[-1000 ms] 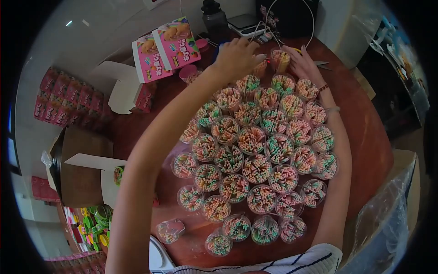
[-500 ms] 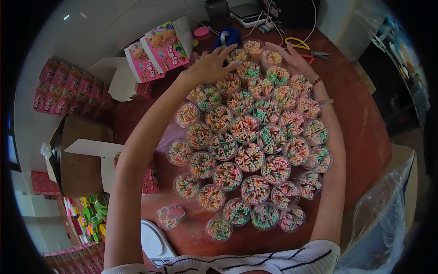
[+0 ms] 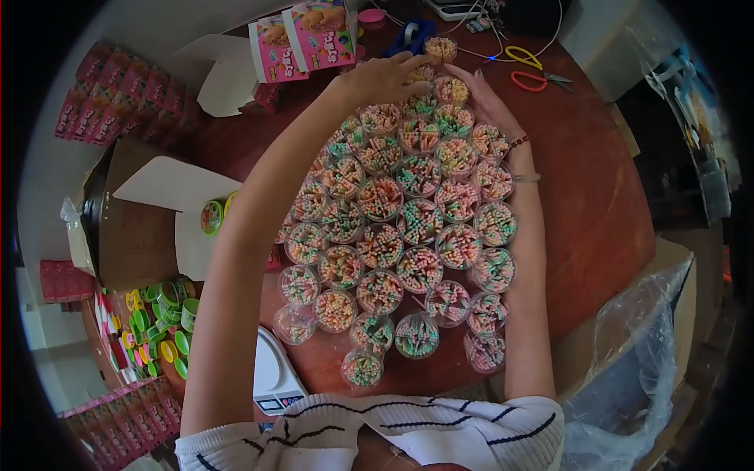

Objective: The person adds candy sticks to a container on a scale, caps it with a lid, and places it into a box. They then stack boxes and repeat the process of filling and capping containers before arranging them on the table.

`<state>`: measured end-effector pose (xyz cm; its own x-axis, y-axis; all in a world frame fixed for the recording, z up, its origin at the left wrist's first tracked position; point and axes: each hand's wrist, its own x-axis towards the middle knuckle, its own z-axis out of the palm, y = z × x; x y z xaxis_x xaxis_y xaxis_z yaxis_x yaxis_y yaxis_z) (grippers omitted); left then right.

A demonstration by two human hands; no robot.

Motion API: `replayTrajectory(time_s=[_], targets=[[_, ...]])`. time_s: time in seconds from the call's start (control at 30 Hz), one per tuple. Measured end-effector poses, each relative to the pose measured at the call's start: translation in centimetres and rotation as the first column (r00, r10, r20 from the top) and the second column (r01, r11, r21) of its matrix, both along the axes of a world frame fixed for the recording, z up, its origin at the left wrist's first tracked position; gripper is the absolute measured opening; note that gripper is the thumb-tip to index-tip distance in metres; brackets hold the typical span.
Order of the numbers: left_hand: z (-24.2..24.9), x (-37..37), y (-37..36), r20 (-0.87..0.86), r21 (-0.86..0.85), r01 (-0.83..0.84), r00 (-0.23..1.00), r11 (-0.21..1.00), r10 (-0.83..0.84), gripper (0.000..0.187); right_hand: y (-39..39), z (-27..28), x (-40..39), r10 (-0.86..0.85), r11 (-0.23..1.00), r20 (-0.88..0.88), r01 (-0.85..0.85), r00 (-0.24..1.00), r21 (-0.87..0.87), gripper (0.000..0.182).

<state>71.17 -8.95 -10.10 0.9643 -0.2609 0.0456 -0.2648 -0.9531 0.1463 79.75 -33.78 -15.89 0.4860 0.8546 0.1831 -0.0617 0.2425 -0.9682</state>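
Many clear round cups (image 3: 379, 245), packed upright with thin pastel sticks, stand crowded together on the red-brown table. Between my two arms they form one wide cluster. My left hand (image 3: 383, 80) reaches over the far left of the group, fingers stretched out above or against the cups there. Around the far right corner lies my right hand (image 3: 488, 102), its fingers extended along the outer cups, and my right forearm runs down the cluster's right side. One cup (image 3: 440, 51) stands just beyond my fingertips. At the near left, a less full cup (image 3: 295, 324) touches the group.
A white scale (image 3: 276, 373) sits near my left elbow. Scissors (image 3: 542, 78), a blue tape dispenser (image 3: 412, 37) and cables lie at the back. Pink printed boxes (image 3: 302, 39), a cardboard box (image 3: 141, 212) and green and yellow lids (image 3: 161, 326) are leftward. Clear plastic (image 3: 628, 369) hangs at right.
The cups have shifted left and sit closer together, with my right hand and forearm moving left along them. The lone near-left cup now meets the group. The camera view has also shifted.
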Motion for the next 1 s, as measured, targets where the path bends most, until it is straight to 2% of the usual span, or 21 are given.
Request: replayTrajectory(time_s=[0.13,0.27,0.3,0.4,0.43,0.47,0.5,0.53,0.57,0.6,0.63,0.67,0.7,0.73,0.8,0.83,0.87,0.9,0.93,0.97,1.0], targets=[[1.0,-0.8,-0.6,-0.024,0.017,0.012,1.000,1.000,-0.011,0.065,-0.3,-0.2,-0.3,-0.061,0.998,0.007,0.061,0.998,0.032,0.065],[2.2,-1.3,-0.6,-0.125,0.010,0.032,0.992,0.999,-0.031,0.063,-0.2,0.7,-1.6,-0.005,0.998,-0.242,0.021,0.970,0.064,0.062],[3.0,-1.4,-0.9,-0.149,0.030,-0.019,0.989,0.999,0.023,0.059,-0.1,0.3,-1.2,-0.004,0.998,-0.239,0.020,0.971,0.065,0.062],[5.2,0.9,-0.8,-0.259,-0.017,0.009,0.966,1.000,-0.013,0.055,-0.1,-0.3,-1.4,-0.014,0.996,-0.201,0.031,0.979,0.080,0.063],[5.6,1.4,-1.8,-0.072,0.056,-0.014,0.997,0.998,0.019,0.050,-0.3,-0.8,-0.9,-0.022,0.996,-0.200,0.039,0.979,0.079,0.063],[5.4,3.0,-2.7,-0.072,0.056,-0.004,0.997,0.998,0.008,0.050,-0.4,-1.4,-0.5,-0.053,0.998,-0.149,0.057,0.987,0.022,0.063],[4.8,5.4,-3.1,0.167,0.109,0.059,0.983,0.992,-0.077,0.053,-0.6,-1.8,-0.1,-0.080,0.996,-0.096,0.077,0.992,-0.036,0.064],[3.9,7.7,-3.5,0.391,0.171,0.102,0.906,0.980,-0.162,0.056,-0.5,-1.3,-0.6,-0.040,0.999,-0.166,0.043,0.985,0.014,0.062],[2.6,9.6,-3.9,0.396,0.168,0.102,0.904,0.981,-0.162,0.056,-0.7,-1.3,-0.5,-0.041,0.999,-0.161,0.043,0.986,0.011,0.062],[1.0,11.5,-4.4,0.445,0.297,0.037,0.879,0.954,-0.173,0.061,-0.8,-1.5,-0.2,-0.075,0.997,-0.017,0.075,0.997,-0.029,0.061],[-0.3,13.0,-4.8,0.488,0.417,-0.039,0.852,0.908,-0.188,0.066,-0.7,-1.7,-0.1,-0.071,0.997,0.007,0.071,0.997,-0.029,0.060],[-1.0,13.9,-5.3,0.385,0.432,-0.031,0.910,0.901,-0.154,0.066,-0.6,-1.9,0.0,-0.067,0.997,0.030,0.068,0.997,-0.028,0.059],[-1.3,14.5,-5.7,0.274,0.447,-0.026,0.955,0.894,-0.110,0.065,-0.8,-1.5,-0.5,-0.062,0.998,-0.075,0.060,0.995,-0.027,0.059],[1.1,13.8,-6.7,0.150,0.535,0.049,0.977,0.843,-0.152,0.058,-0.8,-1.0,-0.8,-0.046,0.999,-0.181,0.042,0.982,-0.025,0.058],[0.4,12.9,-6.4,0.367,0.432,0.015,0.910,0.902,-0.191,0.053,-0.9,-0.9,-1.1,-0.007,1.000,-0.198,0.011,0.980,0.017,0.059],[1.6,11.3,-6.7,0.301,0.307,-0.001,0.949,0.952,-0.096,0.054,-1.0,-0.4,-1.6,-0.002,1.000,-0.221,0.007,0.975,0.019,0.059],[3.1,9.6,-5.8,0.301,0.312,-0.031,0.951,0.949,-0.069,0.054,-1.0,-1.0,-1.0,0.038,0.998,-0.181,-0.030,0.983,0.051,0.058],[4.4,8.0,-4.9,0.368,0.185,0.066,0.921,0.980,-0.131,0.052,-0.8,-1.0,-0.7,0.066,0.997,-0.177,-0.058,0.982,0.052,0.058],[5.9,6.2,-4.3,0.442,0.059,0.175,0.878,0.983,-0.183,0.050,-0.7,-0.7,-0.9,0.052,0.997,-0.140,-0.059,0.989,-0.042,0.066],[8.8,2.9,-3.7,0.417,0.000,0.186,0.893,0.983,-0.169,0.053,-0.7,-0.3,-0.9,0.037,0.989,-0.097,-0.050,0.995,-0.136,0.074],[12.2,-1.5,-3.0,0.388,-0.055,0.197,0.908,0.979,-0.161,0.055,-0.9,-0.2,-0.8,0.020,0.985,0.022,-0.016,1.000,-0.170,0.068]])
